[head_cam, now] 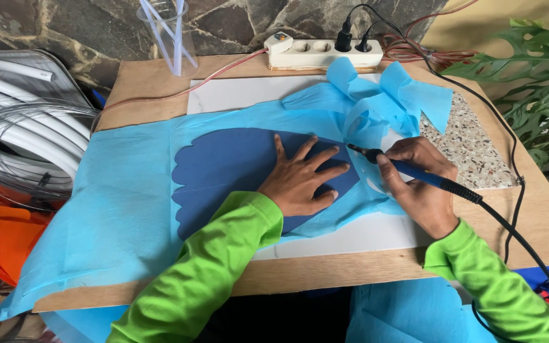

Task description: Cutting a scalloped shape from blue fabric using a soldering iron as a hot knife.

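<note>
plywood table [325, 270], stone wall [71, 28], power strip [322, 54]

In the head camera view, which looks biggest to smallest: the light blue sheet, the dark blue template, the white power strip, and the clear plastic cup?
1. light blue sheet
2. dark blue template
3. white power strip and clear plastic cup: these look alike in size, and the cup is cut off at the top edge, so I won't rank them.
</note>
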